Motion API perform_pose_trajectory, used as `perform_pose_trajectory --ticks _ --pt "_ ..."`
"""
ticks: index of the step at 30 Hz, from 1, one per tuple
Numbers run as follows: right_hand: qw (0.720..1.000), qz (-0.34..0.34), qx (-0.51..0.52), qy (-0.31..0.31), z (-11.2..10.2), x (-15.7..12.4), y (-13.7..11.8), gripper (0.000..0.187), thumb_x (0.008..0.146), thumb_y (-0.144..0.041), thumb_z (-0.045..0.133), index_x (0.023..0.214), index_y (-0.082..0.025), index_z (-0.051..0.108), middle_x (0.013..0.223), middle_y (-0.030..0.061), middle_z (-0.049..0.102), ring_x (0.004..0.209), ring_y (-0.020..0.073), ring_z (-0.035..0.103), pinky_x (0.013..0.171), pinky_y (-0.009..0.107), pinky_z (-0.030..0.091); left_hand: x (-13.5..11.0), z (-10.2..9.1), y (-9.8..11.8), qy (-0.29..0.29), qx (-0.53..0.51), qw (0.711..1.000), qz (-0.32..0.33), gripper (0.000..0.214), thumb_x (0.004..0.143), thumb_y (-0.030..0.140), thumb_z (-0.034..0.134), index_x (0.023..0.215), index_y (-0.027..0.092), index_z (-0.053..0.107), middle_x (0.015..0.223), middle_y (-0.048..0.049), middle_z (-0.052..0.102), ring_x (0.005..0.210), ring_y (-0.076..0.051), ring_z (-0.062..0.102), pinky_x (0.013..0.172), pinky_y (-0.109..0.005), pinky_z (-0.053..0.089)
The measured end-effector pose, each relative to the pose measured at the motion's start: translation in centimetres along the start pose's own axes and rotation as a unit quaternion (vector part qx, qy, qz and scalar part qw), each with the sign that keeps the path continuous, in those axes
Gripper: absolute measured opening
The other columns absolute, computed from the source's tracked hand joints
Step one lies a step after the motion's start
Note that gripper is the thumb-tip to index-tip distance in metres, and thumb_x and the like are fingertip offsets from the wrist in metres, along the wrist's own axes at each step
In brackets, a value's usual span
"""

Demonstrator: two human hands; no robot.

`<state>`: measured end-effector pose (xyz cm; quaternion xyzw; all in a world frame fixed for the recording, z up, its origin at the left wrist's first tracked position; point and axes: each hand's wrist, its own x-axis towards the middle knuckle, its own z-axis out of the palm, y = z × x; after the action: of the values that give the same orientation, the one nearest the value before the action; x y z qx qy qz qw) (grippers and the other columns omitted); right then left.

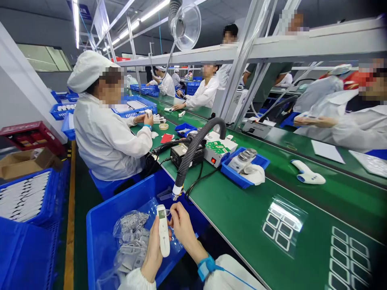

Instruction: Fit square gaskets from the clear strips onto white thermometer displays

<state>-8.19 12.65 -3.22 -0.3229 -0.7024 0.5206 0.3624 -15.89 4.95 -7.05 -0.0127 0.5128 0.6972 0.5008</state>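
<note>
My left hand (155, 245) is closed round a white handheld thermometer (163, 233), which stands nearly upright with its small grey display near the top. At the display's right edge, my right hand (183, 225) has its thumb and forefinger pinched together. A small clear piece seems to show at those fingertips, too small to name surely. A blue wrist strap (207, 268) with a cord is on my right wrist. Just above the thermometer hangs the nozzle of a black flexible hose (193, 149). Below my hands is a blue bin (99, 217) containing clear plastic parts (133, 237).
On the green bench (229, 213) lie a clear sheet with framed windows (282, 227), another such sheet (349, 257), a white-and-blue thermometer (308, 173) and a blue tray (244, 181). A control box (216, 155) stands behind. A co-worker (109, 129) sits at left.
</note>
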Motion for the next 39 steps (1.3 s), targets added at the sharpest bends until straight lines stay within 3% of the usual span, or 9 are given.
perform_pose_trajectory --ticks 4,8,13,18,25,31,35,39 --pt "1.000 0.001 -0.014 0.018 0.6 0.7 -0.8 0.019 0.092 -0.029 0.044 0.076 -0.022 0.049 0.074 -0.0008 0.052 0.064 0.0148 0.051 0.059 0.025 0.040 -0.5 0.0 0.5 0.003 0.017 1.000 0.012 0.064 0.064 0.074 0.072 0.081 0.014 0.061 0.055 -0.0005 0.058 0.044 -0.014 0.053 0.041 -0.024 0.038" --pt "0.998 0.017 -0.026 0.047 -1.0 0.0 -1.5 0.019 0.092 -0.030 0.044 0.077 -0.021 0.051 0.071 -0.0009 0.051 0.063 0.0157 0.047 0.060 0.027 0.037 -1.6 0.5 0.3 -0.007 0.034 0.999 0.021 0.063 0.067 0.074 0.070 0.083 0.013 0.062 0.057 -0.0010 0.060 0.044 -0.013 0.052 0.041 -0.023 0.038" --pt "0.995 0.069 -0.043 0.065 -6.6 -3.8 -2.6 0.023 0.091 -0.036 0.046 0.076 -0.020 0.052 0.066 -0.0024 0.045 0.059 0.0150 0.042 0.057 0.027 0.034 -3.7 1.3 -0.7 -0.025 0.063 0.998 0.003 0.064 0.070 0.076 0.066 0.080 0.013 0.063 0.057 -0.0017 0.060 0.044 -0.011 0.049 0.042 -0.021 0.038" --pt "0.987 0.131 -0.053 0.081 -12.6 -9.6 -4.5 0.029 0.089 -0.043 0.050 0.075 -0.019 0.054 0.069 -0.0010 0.048 0.063 0.0151 0.044 0.060 0.027 0.036 -7.2 2.9 -1.7 -0.095 0.109 0.989 -0.042 0.065 0.079 0.075 0.055 0.083 0.011 0.066 0.054 -0.0035 0.058 0.048 -0.011 0.049 0.048 -0.020 0.038" --pt "0.959 0.260 -0.009 0.109 -18.1 -16.5 -6.9 0.034 0.084 -0.050 0.056 0.068 -0.020 0.050 0.057 -0.0068 0.034 0.050 0.0091 0.028 0.046 0.023 0.024 -13.3 6.3 -3.8 -0.196 0.140 0.961 -0.133 0.060 0.087 0.069 0.050 0.089 0.012 0.066 0.055 -0.0035 0.057 0.049 -0.011 0.047 0.049 -0.020 0.036" --pt "0.916 0.346 0.119 0.163 -20.7 -20.6 -8.2 0.031 0.073 -0.045 0.065 0.065 -0.021 0.048 0.048 -0.0120 0.025 0.042 0.0047 0.016 0.040 0.021 0.014 -16.1 8.5 -5.0 -0.251 0.170 0.934 -0.191 0.056 0.086 0.067 0.053 0.088 0.012 0.066 0.055 -0.0034 0.056 0.049 -0.012 0.047 0.049 -0.021 0.036" --pt "0.890 0.368 0.184 0.197 -21.6 -22.2 -8.5 0.024 0.070 -0.036 0.065 0.064 -0.021 0.048 0.046 -0.0138 0.023 0.041 0.0031 0.012 0.039 0.019 0.011 -16.8 9.4 -5.2 -0.253 0.209 0.923 -0.199 0.056 0.082 0.067 0.059 0.091 0.012 0.066 0.059 -0.0051 0.059 0.052 -0.012 0.049 0.051 -0.021 0.039" --pt "0.882 0.366 0.212 0.208 -22.2 -23.1 -8.3 0.020 0.069 -0.032 0.063 0.064 -0.021 0.048 0.044 -0.0144 0.024 0.040 0.0027 0.011 0.038 0.018 0.012 -17.4 10.1 -5.4 -0.262 0.232 0.914 -0.203 0.056 0.081 0.068 0.059 0.092 0.013 0.066 0.058 -0.0039 0.058 0.052 -0.012 0.047 0.051 -0.021 0.039"
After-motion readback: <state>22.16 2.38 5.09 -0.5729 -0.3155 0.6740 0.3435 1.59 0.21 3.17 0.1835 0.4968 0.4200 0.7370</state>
